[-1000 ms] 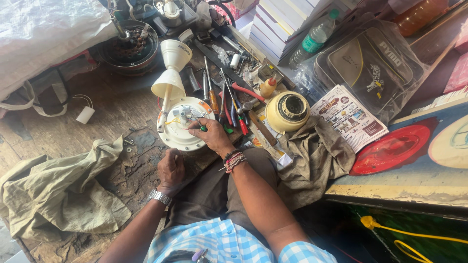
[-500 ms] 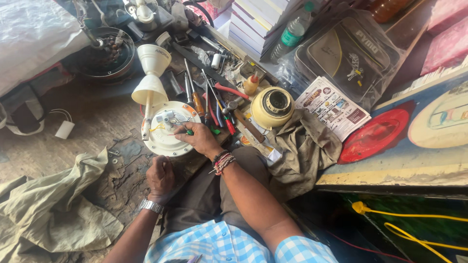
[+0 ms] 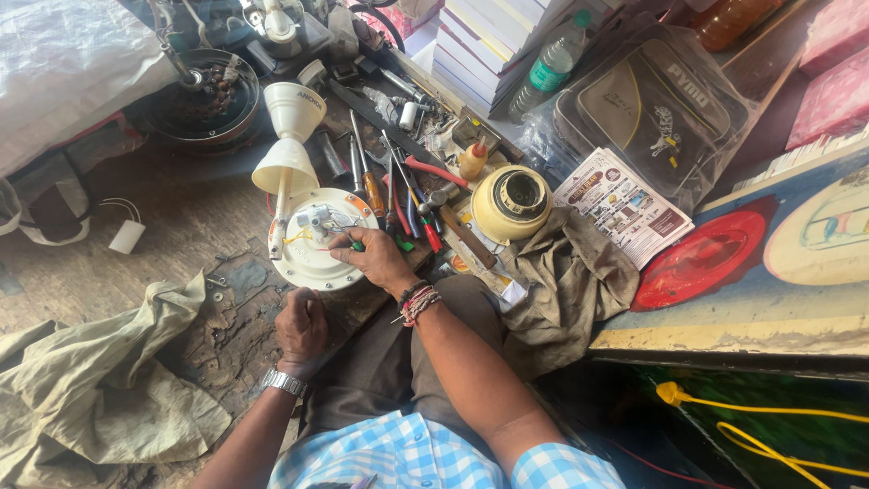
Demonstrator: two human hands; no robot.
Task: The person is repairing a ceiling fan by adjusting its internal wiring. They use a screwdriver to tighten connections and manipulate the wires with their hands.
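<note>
From the head camera, the right hand (image 3: pixel 378 260) rests on the near right rim of a round cream fan motor housing (image 3: pixel 312 240) that lies flat on the worn floor. Its fingers are pinched together on a small green-handled tool (image 3: pixel 358 244), whose tip points left toward the wiring block (image 3: pixel 314 220) at the centre of the housing. That block, with its yellow and red leads, lies just left of the fingertips, so the right hand is much the nearer of the two.

The left hand (image 3: pixel 301 328) sits below the housing, just clear of its near rim, curled into a loose fist pressed on the floor; whether it holds anything I cannot tell.

A cream downrod with its bell-shaped canopy cups (image 3: pixel 288 145) runs up and away from the housing's far left edge, its long axis pointing away from both hands.

Just right of the right hand lies a spread of screwdrivers and pliers (image 3: pixel 407 195), touching or nearly touching the housing's right rim. Beyond them sits a cream round motor cover (image 3: pixel 511 202) with a dark opening, resting against a grey rag (image 3: pixel 566 281). A second rag (image 3: pixel 100 389) lies well left of the left hand. Nothing stands between the tool tip and the wiring block.
</note>
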